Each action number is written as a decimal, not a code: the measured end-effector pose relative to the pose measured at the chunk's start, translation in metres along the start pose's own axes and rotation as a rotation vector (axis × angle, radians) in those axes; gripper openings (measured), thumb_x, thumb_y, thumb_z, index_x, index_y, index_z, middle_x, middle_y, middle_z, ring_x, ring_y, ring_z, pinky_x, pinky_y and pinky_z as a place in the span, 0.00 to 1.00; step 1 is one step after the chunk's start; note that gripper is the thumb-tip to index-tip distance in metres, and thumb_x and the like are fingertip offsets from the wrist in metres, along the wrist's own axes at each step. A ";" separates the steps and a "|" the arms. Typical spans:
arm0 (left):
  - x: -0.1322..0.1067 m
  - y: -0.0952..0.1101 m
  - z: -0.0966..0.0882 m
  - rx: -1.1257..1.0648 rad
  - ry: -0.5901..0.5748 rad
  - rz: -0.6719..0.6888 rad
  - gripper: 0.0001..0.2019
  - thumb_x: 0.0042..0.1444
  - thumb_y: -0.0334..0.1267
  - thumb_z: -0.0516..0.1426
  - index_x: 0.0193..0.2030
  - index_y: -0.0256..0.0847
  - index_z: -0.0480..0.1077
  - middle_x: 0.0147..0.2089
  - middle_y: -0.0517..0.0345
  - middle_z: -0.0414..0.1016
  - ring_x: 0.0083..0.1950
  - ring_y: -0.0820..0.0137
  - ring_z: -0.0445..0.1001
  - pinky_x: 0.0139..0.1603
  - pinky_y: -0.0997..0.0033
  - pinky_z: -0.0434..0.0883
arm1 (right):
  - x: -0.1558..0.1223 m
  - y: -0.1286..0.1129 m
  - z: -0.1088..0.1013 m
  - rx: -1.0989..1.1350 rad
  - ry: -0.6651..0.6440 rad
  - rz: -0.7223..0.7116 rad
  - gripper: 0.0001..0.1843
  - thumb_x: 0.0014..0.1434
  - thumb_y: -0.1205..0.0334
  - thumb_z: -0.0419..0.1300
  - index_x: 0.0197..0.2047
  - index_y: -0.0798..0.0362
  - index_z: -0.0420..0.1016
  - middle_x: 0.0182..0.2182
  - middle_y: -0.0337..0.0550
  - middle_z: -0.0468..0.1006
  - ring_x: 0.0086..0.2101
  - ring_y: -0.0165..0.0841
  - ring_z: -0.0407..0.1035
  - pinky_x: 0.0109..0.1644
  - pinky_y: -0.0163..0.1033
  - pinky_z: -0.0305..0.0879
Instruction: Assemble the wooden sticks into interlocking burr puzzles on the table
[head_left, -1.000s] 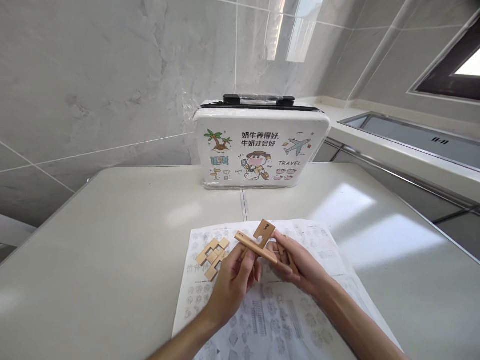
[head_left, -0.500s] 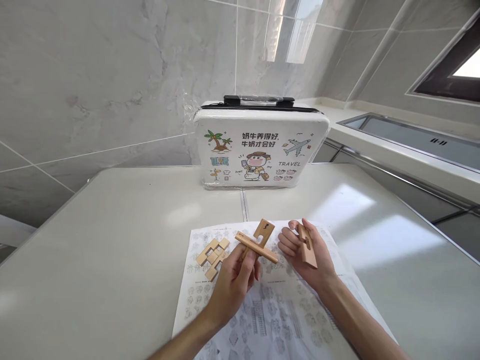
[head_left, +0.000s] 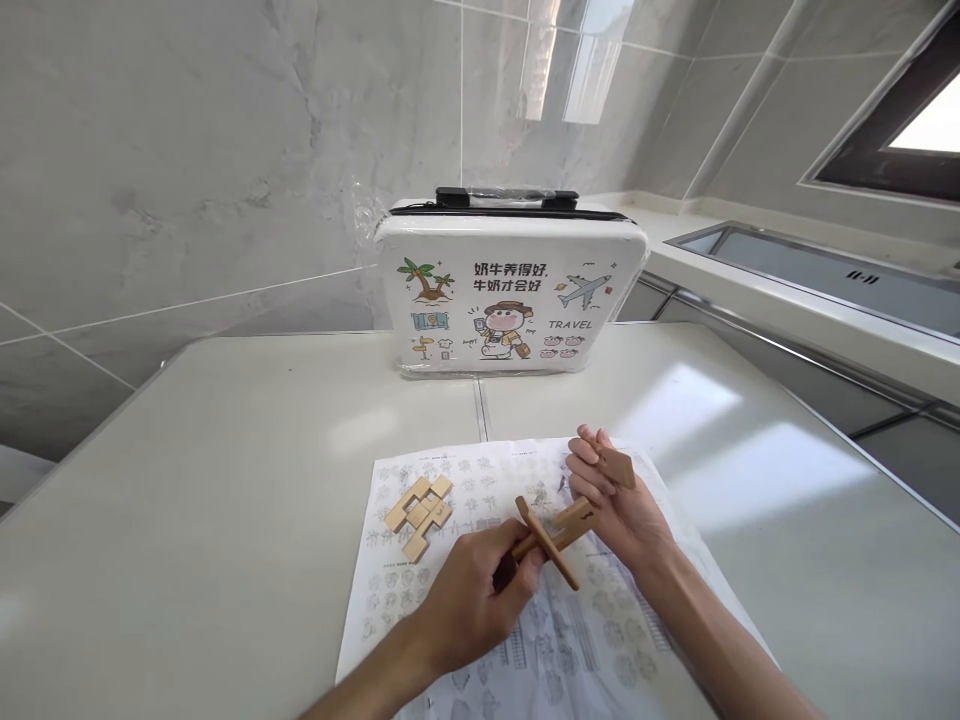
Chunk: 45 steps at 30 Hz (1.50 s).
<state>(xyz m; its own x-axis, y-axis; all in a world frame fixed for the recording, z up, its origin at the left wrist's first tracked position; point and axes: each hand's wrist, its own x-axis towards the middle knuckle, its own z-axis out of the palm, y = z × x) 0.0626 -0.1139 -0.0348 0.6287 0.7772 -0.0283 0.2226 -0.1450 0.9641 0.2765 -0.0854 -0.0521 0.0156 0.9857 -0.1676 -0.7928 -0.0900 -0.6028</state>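
Observation:
My left hand [head_left: 491, 580] pinches two crossed wooden puzzle pieces [head_left: 551, 540] over the paper sheet; one piece passes through the other, and a dark mark shows on its free end. That marked end points toward my right hand [head_left: 619, 510], close to its fingers; whether they touch I cannot tell. My right hand, palm turned up, holds another wooden puzzle piece [head_left: 616, 465] between thumb and curled fingers. On the sheet to the left lie several light wooden blocks [head_left: 418, 515] resting against each other.
The printed paper sheet [head_left: 397, 600] with small diagrams lies on a white table [head_left: 247, 480]. A white carrying case [head_left: 517, 280] with cartoon prints stands behind it, partly wrapped in clear plastic. At the right is a counter with a sink [head_left: 810, 270]. A tiled wall rises behind.
My left hand has turned the crossed pieces and brought them right, nearer my right hand. The piece in my right hand has been tilted and raised toward the fingertips. The view has shifted slightly.

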 end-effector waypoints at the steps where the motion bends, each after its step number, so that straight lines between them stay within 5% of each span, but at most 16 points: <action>1: 0.000 0.001 0.000 0.026 -0.009 0.013 0.15 0.73 0.44 0.50 0.33 0.42 0.62 0.28 0.65 0.58 0.27 0.73 0.55 0.28 0.72 0.56 | 0.000 0.000 0.000 -0.032 0.015 -0.004 0.14 0.64 0.51 0.72 0.41 0.47 0.73 0.28 0.30 0.61 0.19 0.23 0.43 0.17 0.25 0.58; 8: 0.000 0.003 -0.002 0.099 -0.075 0.023 0.12 0.72 0.42 0.51 0.41 0.41 0.72 0.29 0.61 0.67 0.28 0.72 0.62 0.29 0.73 0.61 | -0.002 -0.001 0.001 -0.180 -0.012 0.062 0.21 0.59 0.54 0.76 0.52 0.50 0.78 0.25 0.30 0.62 0.21 0.23 0.52 0.22 0.26 0.61; 14: 0.001 0.007 -0.004 0.162 -0.097 0.044 0.11 0.71 0.39 0.52 0.43 0.42 0.75 0.31 0.60 0.71 0.28 0.70 0.66 0.30 0.73 0.63 | -0.006 0.000 0.005 -0.351 -0.216 0.205 0.20 0.58 0.46 0.75 0.36 0.52 0.76 0.18 0.29 0.64 0.18 0.22 0.55 0.20 0.27 0.58; 28: 0.002 -0.004 0.000 0.348 -0.130 0.229 0.06 0.65 0.31 0.53 0.38 0.43 0.70 0.29 0.61 0.74 0.25 0.70 0.69 0.28 0.74 0.62 | -0.008 0.002 -0.001 -0.432 -0.442 0.302 0.19 0.59 0.46 0.73 0.36 0.54 0.78 0.25 0.36 0.75 0.14 0.19 0.55 0.17 0.28 0.53; 36: 0.001 -0.005 0.001 0.401 -0.115 0.223 0.09 0.69 0.35 0.55 0.35 0.43 0.70 0.30 0.60 0.78 0.27 0.69 0.73 0.28 0.72 0.61 | -0.010 0.000 -0.005 -0.473 -0.384 0.264 0.23 0.55 0.42 0.75 0.36 0.54 0.79 0.23 0.37 0.72 0.21 0.25 0.59 0.22 0.29 0.50; 45: 0.000 -0.006 0.003 0.388 -0.113 0.203 0.07 0.69 0.34 0.55 0.40 0.42 0.72 0.36 0.58 0.82 0.32 0.67 0.78 0.32 0.72 0.68 | -0.010 -0.002 -0.002 -0.557 -0.477 0.267 0.20 0.59 0.46 0.73 0.32 0.54 0.76 0.23 0.34 0.69 0.22 0.26 0.59 0.26 0.32 0.55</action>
<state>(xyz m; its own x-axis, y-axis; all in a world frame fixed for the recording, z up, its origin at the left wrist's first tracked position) 0.0634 -0.1151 -0.0413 0.7612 0.6405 0.1016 0.3355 -0.5230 0.7835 0.2786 -0.0955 -0.0508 -0.4963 0.8640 -0.0847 -0.3080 -0.2665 -0.9133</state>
